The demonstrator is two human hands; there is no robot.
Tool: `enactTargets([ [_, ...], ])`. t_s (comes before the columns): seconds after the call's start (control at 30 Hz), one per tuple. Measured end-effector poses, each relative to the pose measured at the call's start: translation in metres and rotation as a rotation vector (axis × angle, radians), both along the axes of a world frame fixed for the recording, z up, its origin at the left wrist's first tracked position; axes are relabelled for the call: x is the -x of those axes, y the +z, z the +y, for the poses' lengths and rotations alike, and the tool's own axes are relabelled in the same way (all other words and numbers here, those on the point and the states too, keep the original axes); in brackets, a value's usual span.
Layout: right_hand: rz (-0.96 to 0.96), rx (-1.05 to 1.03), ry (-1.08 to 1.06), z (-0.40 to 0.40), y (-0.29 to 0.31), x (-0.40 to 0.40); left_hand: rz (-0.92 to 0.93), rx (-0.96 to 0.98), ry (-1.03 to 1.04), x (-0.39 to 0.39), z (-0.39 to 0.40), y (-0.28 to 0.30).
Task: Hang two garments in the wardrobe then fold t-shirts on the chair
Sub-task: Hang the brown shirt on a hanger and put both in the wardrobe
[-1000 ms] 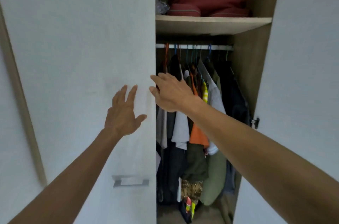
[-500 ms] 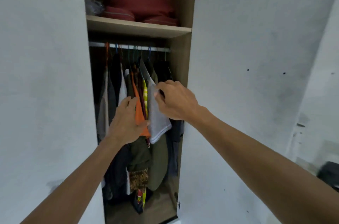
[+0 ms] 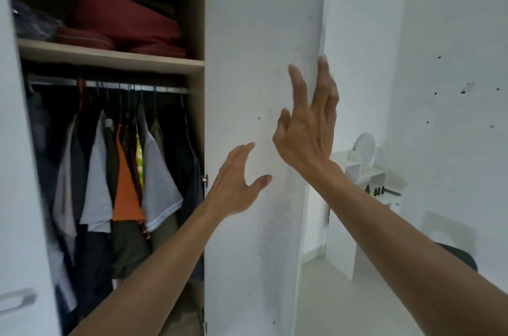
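Right now both of my hands are up in front of the white wardrobe door (image 3: 261, 88). My right hand (image 3: 306, 132) has its fingers spread wide, and the tips reach the far edge of that door. It grips nothing. My left hand (image 3: 236, 184) is lower, with straight fingers and the thumb out to the side. It sits at the door's flat face, and I cannot tell if it touches. It holds nothing too.

The wardrobe (image 3: 196, 115) is open on my left. Inside, a rail (image 3: 110, 85) runs under a shelf (image 3: 110, 56), and lots of clothes hang from it, like an orange top (image 3: 125, 192) and a grey shirt (image 3: 158, 190). They are packed close together. Red bedding (image 3: 123, 22) sits on the shelf above.

I see no garment in either hand, and I see no pile of t-shirts. A dark seat (image 3: 457, 256) peeks in at the lower right, but it is mostly hidden, so I cannot say it is the chair.

What could go wrong? If I push the door hard, it could bang the white wall (image 3: 371, 60) just behind it. If I pull it the other way, a finger could get pinched at the edge. The rail is crowded, so adding a hanger could knock another one off. A white desk (image 3: 365, 170) with small bottles (image 3: 375, 190) stands near, and a swinging arm could hit them.
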State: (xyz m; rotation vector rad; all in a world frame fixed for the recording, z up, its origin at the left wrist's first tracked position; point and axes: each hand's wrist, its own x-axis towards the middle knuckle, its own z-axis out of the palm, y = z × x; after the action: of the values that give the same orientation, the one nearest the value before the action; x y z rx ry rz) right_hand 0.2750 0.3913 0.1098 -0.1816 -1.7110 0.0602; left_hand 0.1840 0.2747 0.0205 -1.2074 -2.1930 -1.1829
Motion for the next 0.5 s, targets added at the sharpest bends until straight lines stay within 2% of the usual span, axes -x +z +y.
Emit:
enactTargets([
  [0.1, -0.092, 0.405, 0.447, 0.013, 0.003, -0.012, -0.045, -0.021, -0.018, -0.022, 0.024, 0.007],
  [0.2, -0.107, 0.676, 0.591, 0.015, 0.006, -0.020, -0.065, -0.017, -0.021, -0.034, 0.031, 0.006],
  [0.33, 0.009, 0.652, 0.665, 0.011, 0.007, -0.020, -0.060, -0.014, 0.001, -0.037, 0.017, 0.000],
  [0.5, 0.068, 0.599, 0.897, -0.019, 0.000, -0.006, -0.013, -0.078, 0.012, -0.038, -0.019, 0.003],
])
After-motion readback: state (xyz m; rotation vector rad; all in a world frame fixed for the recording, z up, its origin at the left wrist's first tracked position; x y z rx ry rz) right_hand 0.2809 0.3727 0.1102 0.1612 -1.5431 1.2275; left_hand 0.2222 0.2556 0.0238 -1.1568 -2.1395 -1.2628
